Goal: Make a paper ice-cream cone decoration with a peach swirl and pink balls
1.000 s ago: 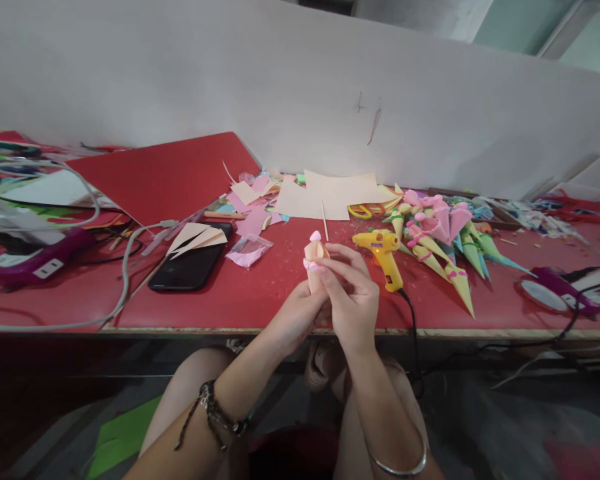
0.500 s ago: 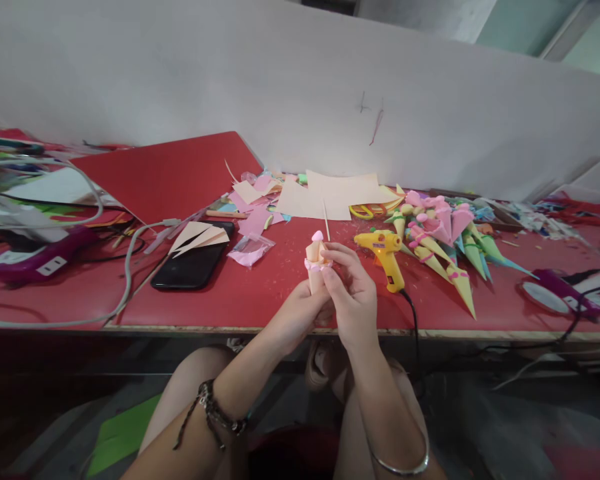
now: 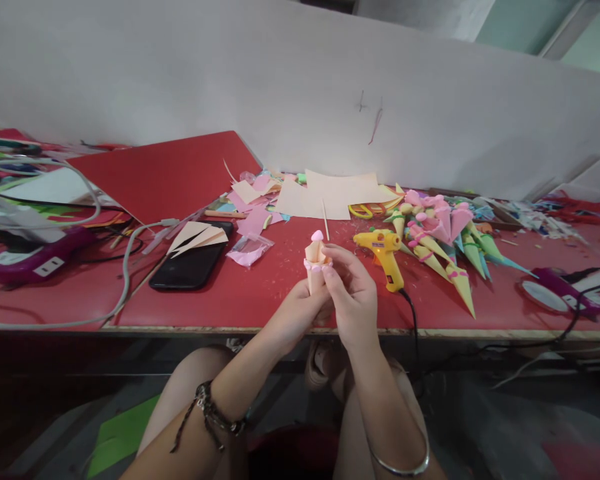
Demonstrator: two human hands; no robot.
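Observation:
A small cream paper ice cream cone (image 3: 316,280) stands upright between my hands, above the table's front part. It has a pink wavy trim round its rim and a pink ball on its peaked top. Wrapped round the lower cone is my left hand (image 3: 303,310), which hides the tip. My right hand (image 3: 351,287) pinches the trim from the right side with thumb and fingers. Just beyond the cone a thin wooden stick (image 3: 325,220) lies on the table. To the right of my hands rests a yellow glue gun (image 3: 384,257).
Finished paper cones (image 3: 445,233) lie heaped at the right. On the left, cream paper pieces (image 3: 200,237) lie on a black phone (image 3: 187,270). Cream sheets (image 3: 330,197), a small plastic bag (image 3: 250,251) and a red board (image 3: 175,170) lie further back. Purple power strips (image 3: 40,257) sit left and right.
Almost nothing differs. Both hands keep their hold on the cone, and the view has shifted very slightly.

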